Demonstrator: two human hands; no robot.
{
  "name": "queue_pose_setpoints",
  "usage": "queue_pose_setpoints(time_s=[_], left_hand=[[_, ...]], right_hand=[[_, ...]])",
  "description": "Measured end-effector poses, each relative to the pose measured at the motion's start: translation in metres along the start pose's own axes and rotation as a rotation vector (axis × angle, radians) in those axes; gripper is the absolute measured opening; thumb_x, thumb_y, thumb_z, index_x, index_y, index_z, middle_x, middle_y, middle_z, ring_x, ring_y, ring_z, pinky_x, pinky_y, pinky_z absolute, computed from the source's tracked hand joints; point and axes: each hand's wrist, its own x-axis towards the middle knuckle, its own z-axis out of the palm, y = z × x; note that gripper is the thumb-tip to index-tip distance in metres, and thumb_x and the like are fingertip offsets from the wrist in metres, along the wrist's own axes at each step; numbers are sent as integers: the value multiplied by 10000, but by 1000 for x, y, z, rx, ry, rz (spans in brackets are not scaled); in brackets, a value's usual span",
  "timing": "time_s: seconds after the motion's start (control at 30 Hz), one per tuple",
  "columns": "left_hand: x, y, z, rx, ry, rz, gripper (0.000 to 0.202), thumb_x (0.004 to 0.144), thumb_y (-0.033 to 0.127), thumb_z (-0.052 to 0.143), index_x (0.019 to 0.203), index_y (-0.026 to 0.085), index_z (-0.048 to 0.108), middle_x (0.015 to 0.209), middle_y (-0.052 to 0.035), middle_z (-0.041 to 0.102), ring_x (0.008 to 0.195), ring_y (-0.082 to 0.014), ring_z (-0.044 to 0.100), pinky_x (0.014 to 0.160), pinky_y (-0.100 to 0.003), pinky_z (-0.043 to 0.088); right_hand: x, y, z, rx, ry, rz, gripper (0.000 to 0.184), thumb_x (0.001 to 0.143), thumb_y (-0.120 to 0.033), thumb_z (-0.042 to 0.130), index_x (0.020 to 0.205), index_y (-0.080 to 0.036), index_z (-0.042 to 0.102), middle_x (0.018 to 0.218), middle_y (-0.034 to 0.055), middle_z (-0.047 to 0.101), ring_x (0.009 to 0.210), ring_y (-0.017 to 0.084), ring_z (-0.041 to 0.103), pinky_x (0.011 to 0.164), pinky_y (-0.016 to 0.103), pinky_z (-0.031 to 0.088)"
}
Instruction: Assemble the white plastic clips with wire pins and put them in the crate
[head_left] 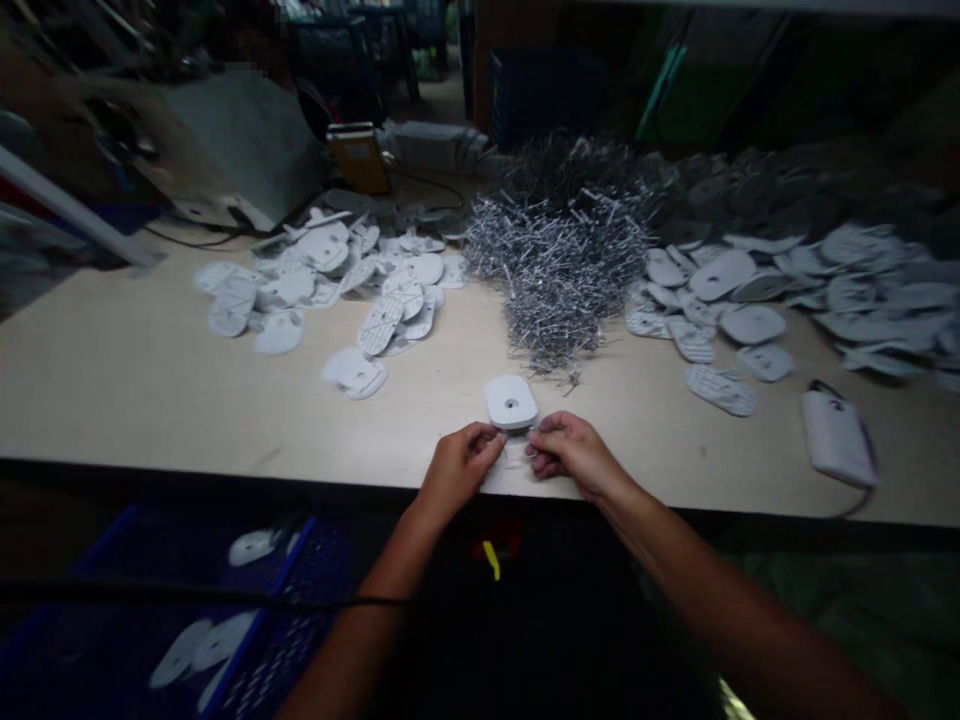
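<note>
My left hand (459, 468) and my right hand (571, 455) meet at the table's near edge, fingers curled in a pinch on a small white plastic piece (511, 401) with a hole in its middle. The piece stands tilted between my fingertips, with a second white part half hidden just below it. Behind it lies a big heap of thin metal pins (559, 262). White oval plastic plates lie scattered at the left (337, 290) and at the right (757, 300) of the heap.
A pale wooden table (135, 390) carries everything. A white box with a cable (836, 436) lies at the right. Blue crates (255, 610) holding a few white plates stand below the table's left front. A yellow box (360, 155) and a person's blurred shape are at the far left.
</note>
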Motion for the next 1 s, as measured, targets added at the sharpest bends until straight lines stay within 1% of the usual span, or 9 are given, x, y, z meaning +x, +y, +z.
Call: queue_pose_setpoints(time_s=[0.1, 0.23, 0.33, 0.43, 0.53, 0.67, 0.77, 0.87, 1.0], left_hand=[[-7, -2, -4, 97, 41, 27, 446, 918, 585, 661, 1088, 180, 735, 753, -22, 689, 655, -177, 638, 588, -255, 494], [2, -10, -17, 222, 112, 32, 656, 782, 694, 748, 1210, 204, 657, 886, -37, 740, 682, -212, 704, 595, -297, 577], [14, -10, -26, 285, 47, 119, 708, 794, 684, 741, 1349, 256, 640, 1163, -83, 761, 836, -248, 764, 665, -334, 640], [24, -7, -31, 323, -54, 290, 562, 858, 634, 698, 1329, 328, 712, 1366, -66, 715, 1079, -290, 757, 887, -399, 655], [29, -6, -34, 325, -124, 361, 471, 899, 594, 674, 1302, 361, 747, 1380, -45, 717, 1167, -304, 734, 1002, -432, 618], [29, -12, -33, 304, -91, 346, 502, 863, 587, 723, 1303, 346, 747, 1323, -60, 738, 1078, -291, 761, 915, -404, 653], [30, -23, -26, 261, -38, 322, 525, 837, 600, 742, 1275, 309, 757, 1301, -80, 737, 955, -266, 772, 844, -388, 667], [33, -34, -21, 249, 53, 302, 490, 855, 618, 703, 1197, 278, 790, 1293, -90, 735, 995, -274, 760, 913, -421, 647], [38, -37, -20, 237, 44, 297, 465, 849, 598, 710, 1162, 264, 796, 1262, -88, 744, 1052, -290, 742, 930, -417, 633]], right_hand=[[-7, 6, 1, 30, -65, 35, 494, 696, -362, 886, 958, -207, 498, 720, 34, 734, 513, 160, 663, 476, 245, 571], [-4, 13, 0, 101, -110, 80, 572, 685, -401, 910, 998, -211, 470, 746, 24, 731, 546, 175, 688, 521, 269, 587], [-1, 14, -2, 160, -135, 106, 594, 687, -371, 916, 1017, -213, 448, 755, 18, 721, 575, 186, 701, 584, 321, 619], [-1, 12, -3, 226, -163, 126, 622, 636, -300, 921, 1042, -200, 460, 765, 36, 718, 590, 206, 712, 619, 362, 630], [0, 11, -3, 304, -135, 109, 684, 558, -231, 922, 1066, -189, 466, 783, 59, 735, 603, 215, 721, 654, 383, 636], [5, 14, -1, 349, -29, 16, 761, 504, -244, 928, 1106, -188, 466, 781, 45, 739, 606, 216, 723, 634, 356, 628], [8, 16, -3, 307, -26, -34, 809, 481, -328, 969, 1119, -191, 491, 795, 24, 723, 617, 213, 722, 582, 308, 603], [8, 15, -12, 166, -36, -116, 759, 537, -409, 980, 1137, -196, 567, 845, 2, 699, 661, 193, 706, 568, 283, 580], [11, 10, -25, -277, 45, -404, 532, 714, -239, 901, 1217, -252, 725, 1144, 32, 708, 747, 148, 678, 688, 273, 549]])
